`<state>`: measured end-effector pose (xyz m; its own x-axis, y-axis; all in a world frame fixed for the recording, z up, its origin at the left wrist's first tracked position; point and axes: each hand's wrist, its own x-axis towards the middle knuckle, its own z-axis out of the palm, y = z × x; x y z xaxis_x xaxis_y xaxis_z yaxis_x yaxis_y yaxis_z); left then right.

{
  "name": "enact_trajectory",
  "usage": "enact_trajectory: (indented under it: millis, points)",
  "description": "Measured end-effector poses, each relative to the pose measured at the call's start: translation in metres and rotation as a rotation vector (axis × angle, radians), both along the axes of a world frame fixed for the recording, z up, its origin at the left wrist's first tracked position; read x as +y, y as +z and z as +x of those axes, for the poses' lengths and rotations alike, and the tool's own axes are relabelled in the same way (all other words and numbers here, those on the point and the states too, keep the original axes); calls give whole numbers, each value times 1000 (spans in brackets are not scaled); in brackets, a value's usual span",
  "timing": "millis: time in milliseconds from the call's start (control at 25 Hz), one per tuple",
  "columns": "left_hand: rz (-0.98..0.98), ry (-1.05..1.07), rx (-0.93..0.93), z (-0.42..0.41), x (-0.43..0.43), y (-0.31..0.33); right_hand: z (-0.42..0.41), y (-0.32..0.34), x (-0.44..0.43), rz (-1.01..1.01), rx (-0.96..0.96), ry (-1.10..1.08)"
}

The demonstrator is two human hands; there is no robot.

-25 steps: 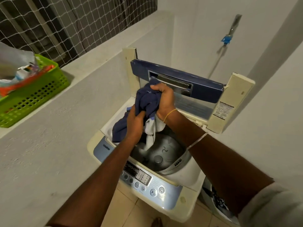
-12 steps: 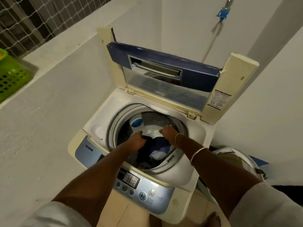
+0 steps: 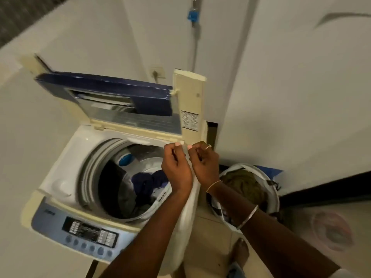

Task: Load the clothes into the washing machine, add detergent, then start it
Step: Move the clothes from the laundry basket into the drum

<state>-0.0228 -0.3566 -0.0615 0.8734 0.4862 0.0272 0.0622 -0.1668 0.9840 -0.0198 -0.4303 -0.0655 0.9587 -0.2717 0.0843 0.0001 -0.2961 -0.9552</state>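
In the head view, the washing machine (image 3: 66,177) stands with its lid (image 3: 112,87) folded up and back, so the drum (image 3: 94,169) is open to loading. A dark blue garment (image 3: 146,183) lies at the bottom of the drum with some paler cloth beside it, and much of the tub looks unfilled. The left hand (image 3: 176,167) and right hand (image 3: 204,163) hover close together over the machine's right rear corner, just apart at the fingertips. The fingers of both are curled inward and nothing shows in either. On the floor just right of the machine, a white basket (image 3: 273,199) holds a heap of olive-brown clothes (image 3: 245,183), with the right forearm passing over it. Of the 3 steps, loading looks only partly done, since that heap has yet to go in. No detergent is visible anywhere, the lid is not closed, and the control panel (image 3: 50,217) at the front goes untouched.
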Motion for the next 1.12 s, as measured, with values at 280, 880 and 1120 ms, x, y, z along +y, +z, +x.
enact_trajectory:
  millis: [280,880,1120]
  points:
    - [218,-489,64,-11,-143,-96,-20,-98,-168,-1,231,-268]
    - [1088,-1133,571,32,-217,-453,0,-441,-308,-786,933,464]
    - [1061,-1190,718,39,-220,-490,4,-456,-301,-799,935,537]
